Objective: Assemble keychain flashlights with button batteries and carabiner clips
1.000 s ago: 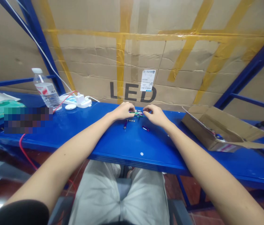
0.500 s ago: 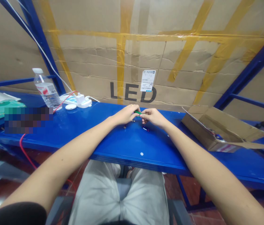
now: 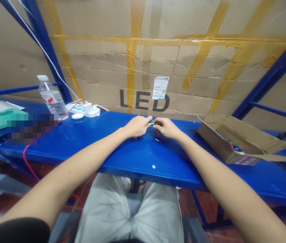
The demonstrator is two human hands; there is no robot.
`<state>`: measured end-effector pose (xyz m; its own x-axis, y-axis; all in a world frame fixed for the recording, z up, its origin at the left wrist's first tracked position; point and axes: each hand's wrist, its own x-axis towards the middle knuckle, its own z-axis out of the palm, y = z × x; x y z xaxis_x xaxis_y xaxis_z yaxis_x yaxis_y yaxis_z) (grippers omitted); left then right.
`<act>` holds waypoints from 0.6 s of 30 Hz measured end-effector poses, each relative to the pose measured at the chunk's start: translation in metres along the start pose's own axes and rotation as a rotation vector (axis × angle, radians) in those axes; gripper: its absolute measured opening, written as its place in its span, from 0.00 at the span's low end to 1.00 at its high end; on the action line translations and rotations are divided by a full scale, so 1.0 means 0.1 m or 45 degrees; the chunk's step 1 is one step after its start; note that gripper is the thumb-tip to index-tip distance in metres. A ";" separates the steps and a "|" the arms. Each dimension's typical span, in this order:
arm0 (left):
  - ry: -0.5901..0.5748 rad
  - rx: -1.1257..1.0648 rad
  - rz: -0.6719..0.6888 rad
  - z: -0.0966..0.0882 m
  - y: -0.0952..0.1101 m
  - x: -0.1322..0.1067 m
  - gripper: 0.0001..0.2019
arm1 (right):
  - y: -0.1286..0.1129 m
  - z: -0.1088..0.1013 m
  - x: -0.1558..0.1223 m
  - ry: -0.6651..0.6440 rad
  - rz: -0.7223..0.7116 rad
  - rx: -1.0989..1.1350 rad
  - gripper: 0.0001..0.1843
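A small green piece (image 3: 152, 124) sits between my two hands, over the far part of the blue table (image 3: 133, 155); its kind is too small to make out. My left hand (image 3: 138, 126) is closed with its fingertips on the left end of the piece. From the other side, my right hand (image 3: 166, 128) pinches the right end. A small shiny purple piece (image 3: 158, 139) lies on the table just below my right hand. Partly hidden under my left hand is a tiny metallic part (image 3: 135, 138).
An open cardboard box (image 3: 241, 141) with small parts inside stands at the right. To the left are a water bottle (image 3: 53, 99), a white power strip (image 3: 88, 109), a tissue pack (image 3: 1, 118) and a red cable (image 3: 27, 162). A large cardboard sheet (image 3: 94, 67) rises behind the table.
My left fingers have shifted right and closed in, so less of the green piece shows. Tiny parts near my left hand are now more covered. The purple piece stays in place.
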<state>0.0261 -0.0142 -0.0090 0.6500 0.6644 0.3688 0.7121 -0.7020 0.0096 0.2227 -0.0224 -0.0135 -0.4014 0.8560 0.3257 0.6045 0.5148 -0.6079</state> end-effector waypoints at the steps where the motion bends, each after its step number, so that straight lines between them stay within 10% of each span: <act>1: 0.006 -0.023 -0.015 0.00 0.00 0.00 0.13 | 0.00 0.00 0.00 0.042 -0.029 -0.035 0.04; 12: 0.074 -0.437 -0.001 0.11 -0.16 0.04 0.12 | -0.02 0.03 0.01 0.138 -0.025 -0.118 0.07; 18: 0.021 -0.089 -0.007 0.13 -0.31 0.03 0.14 | 0.07 0.02 0.02 0.099 0.069 -0.247 0.06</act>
<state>0.0091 0.0132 -0.0205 0.6413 0.6644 0.3838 0.6950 -0.7150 0.0762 0.2246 -0.0171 -0.0181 -0.3147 0.8801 0.3556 0.7480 0.4606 -0.4779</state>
